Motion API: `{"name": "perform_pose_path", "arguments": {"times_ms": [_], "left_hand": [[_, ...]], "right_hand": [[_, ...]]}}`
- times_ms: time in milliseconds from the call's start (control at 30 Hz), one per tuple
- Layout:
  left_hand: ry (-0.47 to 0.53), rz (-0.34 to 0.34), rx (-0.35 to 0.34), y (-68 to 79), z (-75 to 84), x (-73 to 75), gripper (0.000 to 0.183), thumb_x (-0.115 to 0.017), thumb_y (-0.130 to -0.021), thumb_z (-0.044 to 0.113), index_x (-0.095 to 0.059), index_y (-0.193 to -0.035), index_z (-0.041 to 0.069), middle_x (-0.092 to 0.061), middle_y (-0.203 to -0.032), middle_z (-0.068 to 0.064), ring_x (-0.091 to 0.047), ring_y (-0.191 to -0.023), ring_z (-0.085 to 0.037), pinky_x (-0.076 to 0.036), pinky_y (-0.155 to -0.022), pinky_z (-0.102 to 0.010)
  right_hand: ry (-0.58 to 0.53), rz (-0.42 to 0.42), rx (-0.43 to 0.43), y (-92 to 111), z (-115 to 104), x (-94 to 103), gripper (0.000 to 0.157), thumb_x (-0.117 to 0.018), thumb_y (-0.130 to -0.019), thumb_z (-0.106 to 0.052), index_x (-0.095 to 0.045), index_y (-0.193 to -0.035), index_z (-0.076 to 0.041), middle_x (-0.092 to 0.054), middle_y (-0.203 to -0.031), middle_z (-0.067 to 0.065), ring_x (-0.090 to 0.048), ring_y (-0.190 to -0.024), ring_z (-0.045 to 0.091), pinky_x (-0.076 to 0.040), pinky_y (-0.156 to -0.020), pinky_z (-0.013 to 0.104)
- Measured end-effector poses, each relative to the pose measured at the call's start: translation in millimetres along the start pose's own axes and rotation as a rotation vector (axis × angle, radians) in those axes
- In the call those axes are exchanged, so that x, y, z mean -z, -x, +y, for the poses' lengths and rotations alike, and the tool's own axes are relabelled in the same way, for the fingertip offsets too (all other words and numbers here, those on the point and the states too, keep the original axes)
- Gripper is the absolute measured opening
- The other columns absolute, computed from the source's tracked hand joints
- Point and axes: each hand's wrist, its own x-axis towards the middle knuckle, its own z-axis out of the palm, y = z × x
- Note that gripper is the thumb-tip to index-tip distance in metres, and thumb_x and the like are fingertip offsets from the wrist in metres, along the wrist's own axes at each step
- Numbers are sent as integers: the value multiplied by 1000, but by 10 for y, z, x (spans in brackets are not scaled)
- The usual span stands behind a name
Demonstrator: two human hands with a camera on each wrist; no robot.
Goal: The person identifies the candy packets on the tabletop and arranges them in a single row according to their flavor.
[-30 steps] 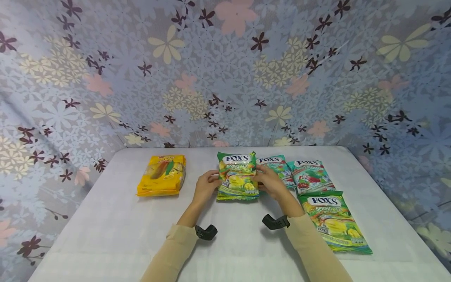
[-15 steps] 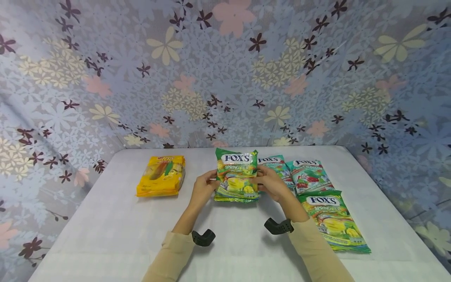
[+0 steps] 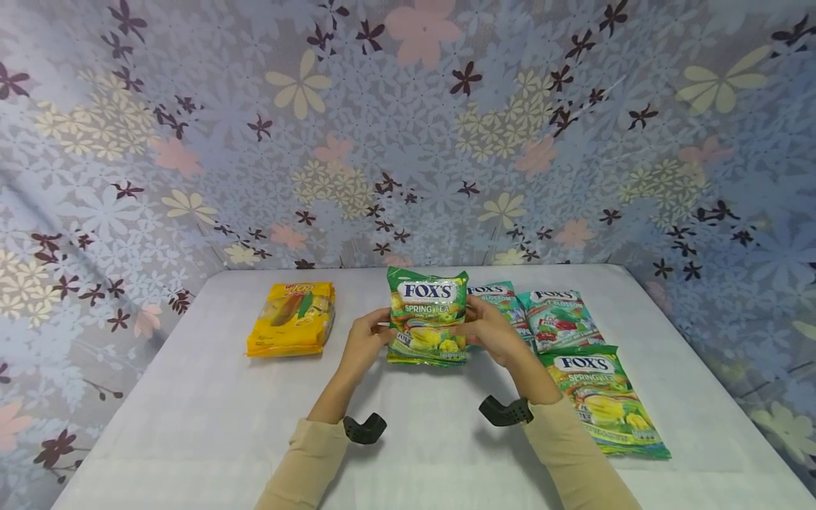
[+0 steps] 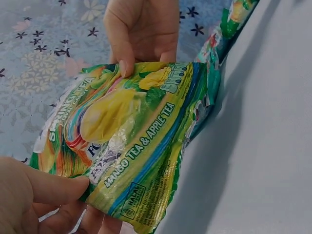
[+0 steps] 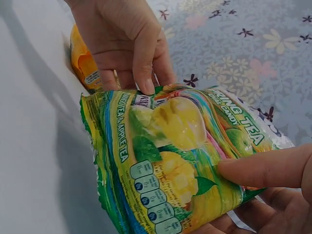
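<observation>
And there it was: a floral backdrop [image 3: 408, 142] filled the far side; beneath it the white table [image 3: 191, 439] ran toward the near edge; beige sleeves [image 3: 306, 460] reached in from the near side; over on the right lay a green-yellow packet [image 3: 602, 407], nearest of the lot; just beyond it sat a teal packet [image 3: 564, 322], and left of that a second teal packet [image 3: 500, 304], partly hidden; well apart, far left, rested a yellow packet [image 3: 290, 333]; and in the middle, between the hands, the Spring Tea packet [image 3: 428, 319] was tilted up, face toward the person; whether its bottom edge touched the table I couldn't tell; the left hand [image 3: 367, 340] pinched its left side, thumb in front, fingers behind; the right hand [image 3: 491, 333] pinched the right side likewise; a black wrist mount [image 3: 365, 429] showed on the left, its twin [image 3: 503, 411] on the right.
</observation>
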Motion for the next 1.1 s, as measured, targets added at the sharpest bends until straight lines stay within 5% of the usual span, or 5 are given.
{"name": "perform_pose_path", "arguments": {"times_ms": [200, 567, 833, 1100], "left_hand": [[-15, 8, -47, 7, 3, -5, 38, -61, -83, -7, -64, -121, 0, -66, -107, -13, -62, -93, -25, -51, -75, -30], [-20, -2, -52, 8, -10, 9, 38, -61, -82, -8, -65, -119, 1, -66, -109, -14, -62, -96, -27, -52, -82, -37], [21, 3, -32, -13, -43, 20, 38, -63, -83, -8, -65, -119, 0, -65, -113, -17, -63, -98, -32, -52, -81, -37], [-6, 21, -13, 4, -24, 29, 37, -63, -81, -7, -68, -116, 4, -67, -106, -12, -63, -94, -26, -53, -80, -35]], "right_hand": [[38, -9, 49, 21, -8, 19, 67, -64, -86, 5, -36, -147, -4, -58, -118, 18, -36, -54, 14, -41, -61, 35], [39, -9, 59, 24, -10, 7, 75, -65, -83, 9, -32, -149, -2, -51, -131, 22, -42, -66, 17, -38, -59, 34], [65, -21, 69, 44, -14, -20, 68, -67, -84, 5, -38, -146, -3, -51, -133, 21, -58, -105, 27, -52, -80, 38], [61, -19, 83, 40, -5, -23, 68, -67, -84, 6, -39, -145, -5, -53, -131, 20, -57, -100, 25, -50, -75, 38]]}}
